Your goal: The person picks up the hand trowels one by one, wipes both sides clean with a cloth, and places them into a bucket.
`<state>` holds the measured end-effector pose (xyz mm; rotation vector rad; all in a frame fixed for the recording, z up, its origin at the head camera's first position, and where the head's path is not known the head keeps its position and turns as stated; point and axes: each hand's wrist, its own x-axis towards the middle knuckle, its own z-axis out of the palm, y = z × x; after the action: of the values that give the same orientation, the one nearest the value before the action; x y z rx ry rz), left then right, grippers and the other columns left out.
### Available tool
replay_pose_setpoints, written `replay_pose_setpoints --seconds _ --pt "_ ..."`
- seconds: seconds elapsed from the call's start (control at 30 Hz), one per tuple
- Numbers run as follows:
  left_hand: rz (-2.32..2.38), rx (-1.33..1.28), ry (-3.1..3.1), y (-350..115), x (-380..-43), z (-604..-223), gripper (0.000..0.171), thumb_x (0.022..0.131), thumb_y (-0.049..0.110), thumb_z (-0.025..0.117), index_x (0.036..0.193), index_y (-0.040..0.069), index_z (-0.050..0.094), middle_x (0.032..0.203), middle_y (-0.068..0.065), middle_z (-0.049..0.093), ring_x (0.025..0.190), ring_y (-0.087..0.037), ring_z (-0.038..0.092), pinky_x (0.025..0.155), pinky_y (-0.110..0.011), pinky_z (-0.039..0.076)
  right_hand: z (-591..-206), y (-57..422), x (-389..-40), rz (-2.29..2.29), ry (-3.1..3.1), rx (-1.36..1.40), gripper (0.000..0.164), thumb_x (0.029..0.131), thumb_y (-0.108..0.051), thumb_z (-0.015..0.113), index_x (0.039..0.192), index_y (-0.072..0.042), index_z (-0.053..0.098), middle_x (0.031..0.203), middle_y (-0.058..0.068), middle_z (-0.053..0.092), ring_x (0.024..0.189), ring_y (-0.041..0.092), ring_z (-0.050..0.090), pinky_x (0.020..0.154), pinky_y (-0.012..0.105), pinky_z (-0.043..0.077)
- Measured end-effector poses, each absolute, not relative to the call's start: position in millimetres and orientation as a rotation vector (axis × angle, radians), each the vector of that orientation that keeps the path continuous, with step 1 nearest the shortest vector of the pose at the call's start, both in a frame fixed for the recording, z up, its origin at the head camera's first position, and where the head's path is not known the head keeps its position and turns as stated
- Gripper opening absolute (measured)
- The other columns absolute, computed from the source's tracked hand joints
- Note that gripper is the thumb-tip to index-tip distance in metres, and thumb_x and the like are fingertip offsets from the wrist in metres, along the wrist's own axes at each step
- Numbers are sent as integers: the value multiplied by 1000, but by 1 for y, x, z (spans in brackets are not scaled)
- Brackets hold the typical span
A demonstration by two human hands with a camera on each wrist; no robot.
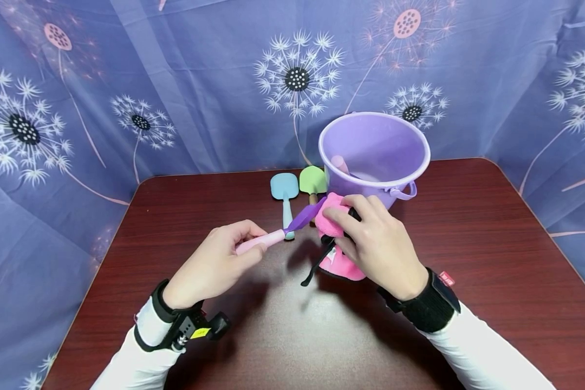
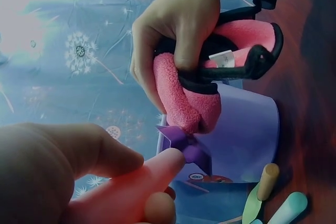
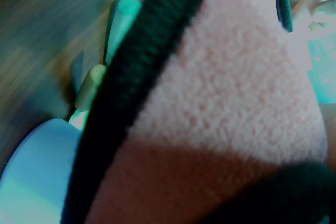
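Note:
My left hand (image 1: 212, 262) grips the pale pink handle of a toy trowel (image 1: 299, 218), its purple blade tilted up to the right. My right hand (image 1: 385, 246) pinches a fuzzy pink fabric piece (image 1: 332, 222) with black edging and a dangling black strap. In the left wrist view the fabric piece (image 2: 176, 93) is folded over against the blade (image 2: 191, 150), and a white label shows. The same fabric (image 3: 231, 87) fills most of the right wrist view, hiding my right fingers there.
A purple bucket (image 1: 424, 162) stands just behind my right hand, with a pink handle (image 1: 339, 163) inside it. A blue toy shovel (image 1: 285, 187) and a green one (image 1: 313, 179) lie left of the bucket on the brown table (image 1: 492, 227). A dandelion-print cloth (image 1: 214, 108) hangs along the back.

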<state>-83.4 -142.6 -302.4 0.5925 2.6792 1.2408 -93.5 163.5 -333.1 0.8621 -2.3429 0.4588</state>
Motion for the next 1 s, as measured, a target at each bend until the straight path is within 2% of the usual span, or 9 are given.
replay_pose_setpoints --seconds 0.27,0.43,0.73,1.0 --pt "1245 623 2726 -140 -83 -306 15 93 8 70 105 18 72 70 4 50 59 -12 45 54 -29 38 -333 160 -92 447 -2351 910 37 89 -15 85 123 -17 73 123 11 63 88 30 52 62 39 51" --pt "1239 633 2762 -136 -82 -309 16 92 8 70 104 20 71 68 6 49 60 -12 46 55 -29 40 -335 157 -90 457 -2359 954 35 90 -15 84 123 -19 73 124 10 63 94 30 55 67 41 55" --pt "1193 696 2860 -131 -81 -312 12 94 10 70 104 17 69 70 6 50 61 -12 48 57 -30 43 -335 152 -86 483 -2344 1068 49 81 -8 87 126 -19 72 125 10 62 99 28 57 64 38 55" --pt "1118 701 2943 -129 -81 -312 12 94 9 68 104 17 69 69 6 51 62 -13 49 57 -32 44 -335 152 -85 497 -2344 1115 49 84 -9 87 129 -20 72 127 9 62 101 27 57 64 38 56"
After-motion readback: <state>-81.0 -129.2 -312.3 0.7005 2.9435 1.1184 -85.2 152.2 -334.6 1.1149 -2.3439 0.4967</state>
